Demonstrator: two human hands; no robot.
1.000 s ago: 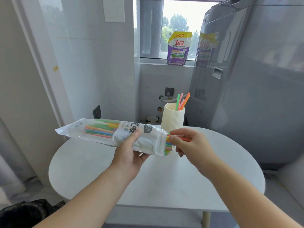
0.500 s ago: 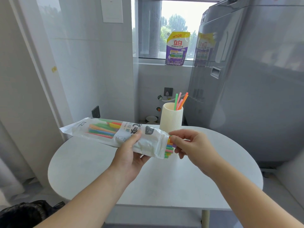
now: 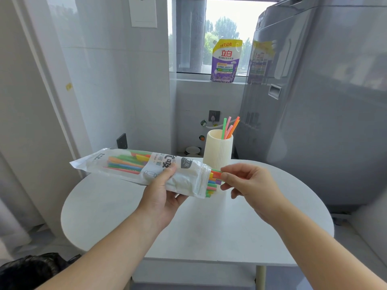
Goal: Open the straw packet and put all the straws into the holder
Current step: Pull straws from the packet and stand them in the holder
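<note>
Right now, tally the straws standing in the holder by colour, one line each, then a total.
In the holder:
Green straw: 1
Pink straw: 1
Orange straws: 2
Total: 4

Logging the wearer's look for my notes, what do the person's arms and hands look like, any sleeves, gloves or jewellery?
Both forearms are bare up to the frame edge, with no sleeves showing. The left hand and right hand wear no gloves, and no rings, watch or bracelets are visible. Fingernails look short and unpainted.
</note>
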